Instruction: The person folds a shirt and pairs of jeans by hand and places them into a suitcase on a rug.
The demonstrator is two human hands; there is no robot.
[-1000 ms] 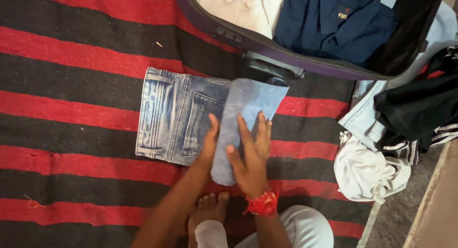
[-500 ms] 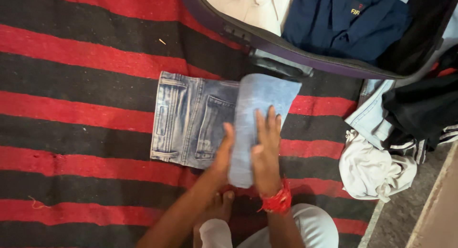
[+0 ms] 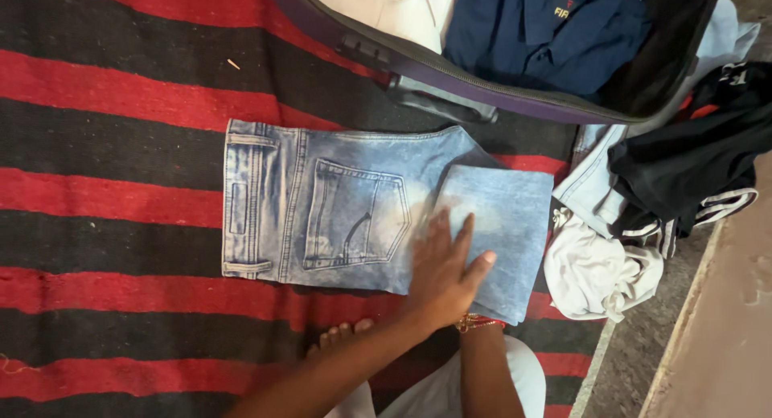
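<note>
Light blue washed jeans (image 3: 338, 209) lie folded on a red and black striped rug (image 3: 121, 88), back pocket up. A plain leg section (image 3: 503, 225) is spread out to the right of the pocket part. My left hand (image 3: 444, 267) lies flat and palm down where the two parts meet, fingers apart, holding nothing. Of my right arm, only the wrist with a red thread band (image 3: 479, 324) shows at the near edge of the leg section. The right hand itself is hidden behind my left hand and the denim.
An open dark suitcase (image 3: 450, 68) holds white and navy clothes at the top. At the right lies a heap of loose clothes: black (image 3: 683, 169), white (image 3: 595, 277), pale blue (image 3: 591, 177). My bare toes (image 3: 342, 335) rest on the rug. Bare floor (image 3: 716, 321) runs along the right.
The folded leg section has been opened out to the right, so the jeans lie wider. My right hand went from flat on top to hidden at the near edge.
</note>
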